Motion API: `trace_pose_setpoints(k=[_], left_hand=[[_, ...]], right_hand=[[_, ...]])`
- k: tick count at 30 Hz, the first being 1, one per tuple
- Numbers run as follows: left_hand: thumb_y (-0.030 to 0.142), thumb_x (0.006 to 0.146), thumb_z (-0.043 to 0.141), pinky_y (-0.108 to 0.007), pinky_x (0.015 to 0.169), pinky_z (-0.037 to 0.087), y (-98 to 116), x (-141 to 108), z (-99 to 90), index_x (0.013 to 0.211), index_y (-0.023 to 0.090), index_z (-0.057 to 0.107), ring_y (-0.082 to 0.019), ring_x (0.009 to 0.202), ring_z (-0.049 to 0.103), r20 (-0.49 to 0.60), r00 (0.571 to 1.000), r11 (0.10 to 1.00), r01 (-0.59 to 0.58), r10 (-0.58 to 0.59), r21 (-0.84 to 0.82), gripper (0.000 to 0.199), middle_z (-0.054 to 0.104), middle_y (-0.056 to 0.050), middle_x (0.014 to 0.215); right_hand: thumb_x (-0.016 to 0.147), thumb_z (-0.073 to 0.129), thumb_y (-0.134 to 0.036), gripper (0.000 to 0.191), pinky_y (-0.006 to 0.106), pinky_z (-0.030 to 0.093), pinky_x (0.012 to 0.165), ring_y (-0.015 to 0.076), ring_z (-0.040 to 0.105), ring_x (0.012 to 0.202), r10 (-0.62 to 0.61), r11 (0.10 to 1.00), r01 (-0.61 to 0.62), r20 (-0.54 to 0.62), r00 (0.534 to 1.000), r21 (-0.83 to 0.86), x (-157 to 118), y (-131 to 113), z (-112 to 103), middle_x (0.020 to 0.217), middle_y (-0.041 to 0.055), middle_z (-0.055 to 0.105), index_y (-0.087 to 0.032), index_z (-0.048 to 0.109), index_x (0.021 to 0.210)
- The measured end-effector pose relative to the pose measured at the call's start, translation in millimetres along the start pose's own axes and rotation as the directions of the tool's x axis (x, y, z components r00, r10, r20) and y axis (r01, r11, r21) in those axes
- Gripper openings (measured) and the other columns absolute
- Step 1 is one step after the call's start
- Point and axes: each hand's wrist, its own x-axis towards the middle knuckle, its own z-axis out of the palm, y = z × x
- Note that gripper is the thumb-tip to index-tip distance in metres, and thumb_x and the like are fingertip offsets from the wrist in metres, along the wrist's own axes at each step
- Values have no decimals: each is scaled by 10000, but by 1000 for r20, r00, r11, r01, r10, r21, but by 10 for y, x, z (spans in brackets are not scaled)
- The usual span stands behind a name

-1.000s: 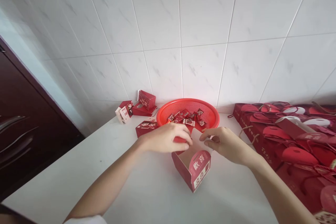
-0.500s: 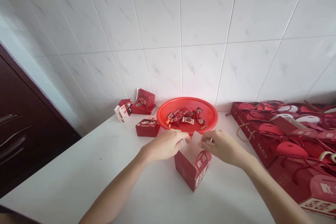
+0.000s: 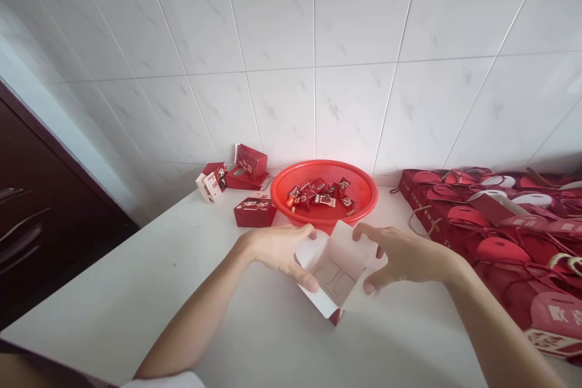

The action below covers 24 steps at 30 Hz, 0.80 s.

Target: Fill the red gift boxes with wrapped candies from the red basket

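A small red gift box (image 3: 339, 279) with a white inside lies between my hands at the middle of the table. Its top flaps are spread, the inner floor with its folded tabs shows, and I see nothing in it. My left hand (image 3: 282, 251) grips the left side, thumb over the near flap and fingers at the far left. My right hand (image 3: 404, 257) curves round the right flap, with its thumb low and fingers high on that side. Just behind the box stands a red plastic basket (image 3: 282, 194) with several wrapped candies (image 3: 318, 194) in it.
A closed red box (image 3: 255, 212) and several smaller red and white boxes (image 3: 248, 168) sit left of the basket. Rows of red gift boxes (image 3: 454, 236) with cord handles fill the right side. A tiled wall (image 3: 282, 109) rises behind the white table (image 3: 182, 291).
The box has tipped so its inside faces me, and its printed front flap has folded outward out of sight. Both my hands have moved from the top edge down around its sides, thumbs spreading apart.
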Motion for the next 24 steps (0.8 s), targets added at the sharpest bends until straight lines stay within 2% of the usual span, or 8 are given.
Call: trace_pose_setpoints(k=[4,7,9,11,14,19,22,24], left_hand=[[615,528,837,-325,782,509,-60,79,-58,1388,253,387,-307,1028,664,90,996,1000,-12,14,-22,1036,669,-77,1135],[585,511,861,-326,844,519,-105,110,-79,1435,286,346,-287,1075,657,136,990,997,-36,45,-64,1099,636,-73,1259],[551,514,874,-329,910,511,-142,126,-74,1485,327,312,-294,1194,603,113,991,996,-63,71,-68,1144,547,-72,1418],[542,533,873,-336,965,491,-176,136,-61,1530,373,266,-306,1296,530,70,995,996,-68,72,-65,1180,455,-54,1522],[577,572,852,-359,982,483,-203,128,-39,1565,417,206,-326,1326,502,30,999,999,-18,20,-51,1196,439,-43,1546],[617,631,811,-342,961,487,-200,64,-39,1576,411,205,-329,1345,484,-5,999,998,-54,54,-43,1141,415,-43,1572],[629,664,787,-307,892,506,-181,8,-56,1551,366,322,-304,1238,575,-65,991,991,-122,118,-55,1035,521,-68,1481],[616,708,762,-283,852,512,-173,-41,-70,1500,346,428,-267,1139,631,-119,977,980,-187,177,-75,901,633,-61,1331]], right_hand=[[607,806,-579,845,330,443,715,327,605,1025,9,999,-7,73,997,-33,17,17,5,1085,93,608,-281,463,1320],[576,814,-608,860,325,431,668,324,614,957,26,997,-18,114,993,-71,25,7,22,1008,89,621,-258,482,1288],[560,814,-629,864,326,427,653,321,615,920,41,996,-31,111,993,-83,24,-4,31,983,91,625,-243,501,1267],[550,809,-656,880,330,430,648,319,614,899,64,994,-57,79,995,-90,22,-12,38,982,96,625,-237,508,1263],[576,779,-691,842,339,439,666,321,614,890,67,991,-64,23,997,-114,24,-16,40,965,93,632,-237,527,1239],[642,732,-707,718,352,460,748,314,637,942,-68,991,59,-78,995,-119,22,1,23,1055,95,669,-237,590,1166],[672,711,-713,719,375,473,787,325,638,999,-126,986,109,-134,983,-128,29,39,5,1110,106,683,-232,612,1197],[684,715,-699,692,378,486,794,322,642,1017,-168,983,148,-204,965,-109,40,82,-21,1134,109,689,-238,636,1194]])
